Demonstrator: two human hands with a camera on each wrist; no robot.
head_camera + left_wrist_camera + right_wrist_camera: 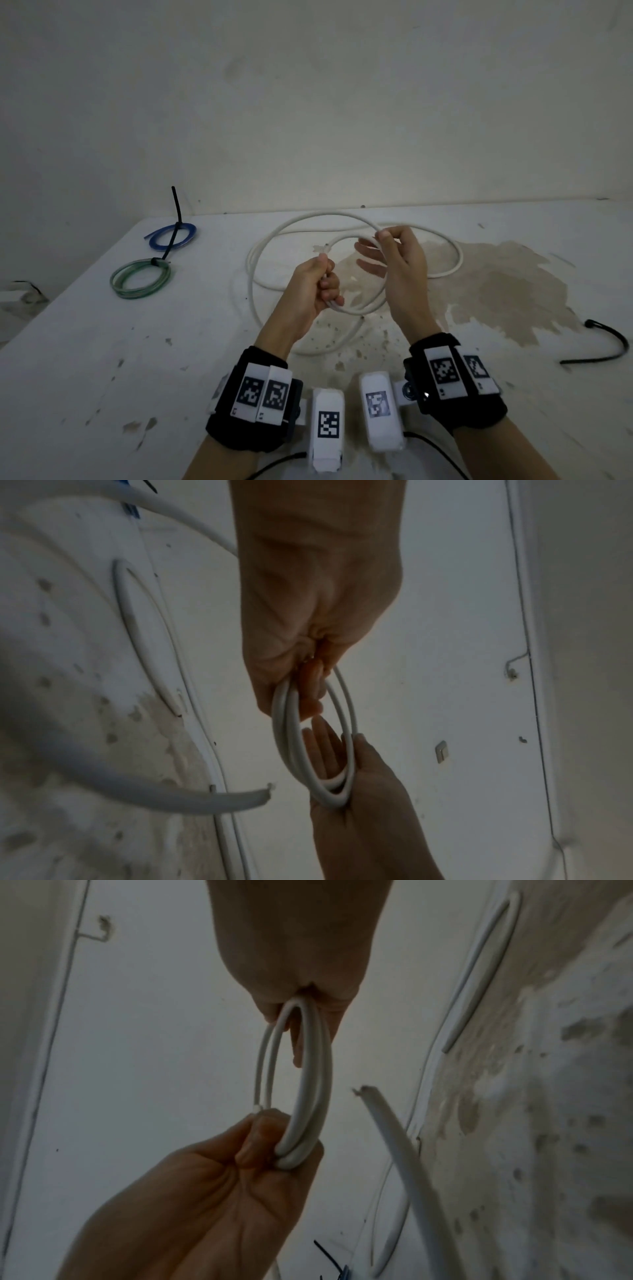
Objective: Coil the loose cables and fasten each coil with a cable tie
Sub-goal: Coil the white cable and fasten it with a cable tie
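Two turns of white cable (363, 301) hang as a small coil between both hands, above the table's (102, 359) middle. Left hand (313, 286) fists round the coil's near side; right hand (394, 260) pinches its far side, other fingers spread. Slack cable loops far and left on the table. Blue coil (171, 234) and green coil (140, 279) lie far left, already tied. One black tie (603, 342) waits at right, nearer the right hand.

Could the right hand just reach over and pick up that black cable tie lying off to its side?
Probably yes: the black cable tie lies alone on the table with nothing between, but the right hand pinches the white cable and must let go first.
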